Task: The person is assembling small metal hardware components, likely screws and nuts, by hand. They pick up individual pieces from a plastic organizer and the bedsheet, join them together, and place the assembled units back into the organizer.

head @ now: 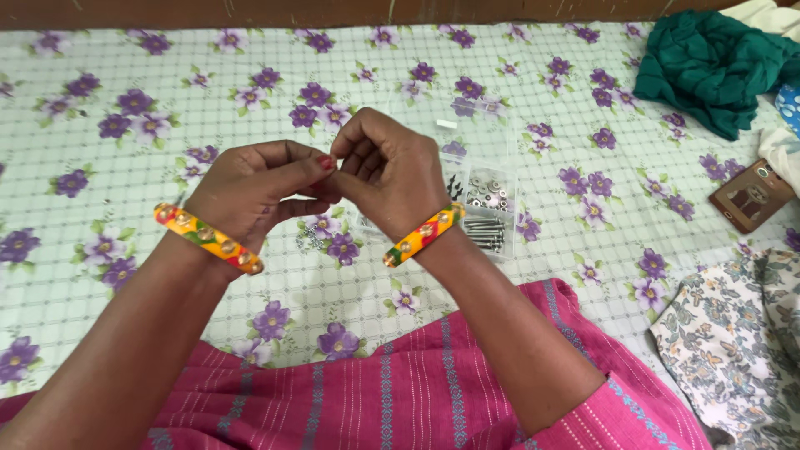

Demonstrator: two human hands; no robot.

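Note:
My left hand (258, 187) and my right hand (392, 171) meet fingertip to fingertip above a bed sheet printed with purple flowers. Both hands pinch at something very small between the fingers; it is hidden and I cannot tell what it is. Each wrist wears a yellow bangle with red and green patches. Just beyond my right hand lies a clear plastic compartment box (492, 204) holding small metal screws, nuts and washers. A few small metal parts (315, 236) lie on the sheet under my hands.
A dark green cloth (708, 67) is bunched at the far right. A small brown case (752, 196) lies at the right edge, with a flower-patterned fabric (733, 342) below it. Pink striped cloth (400, 392) covers my lap at the bottom.

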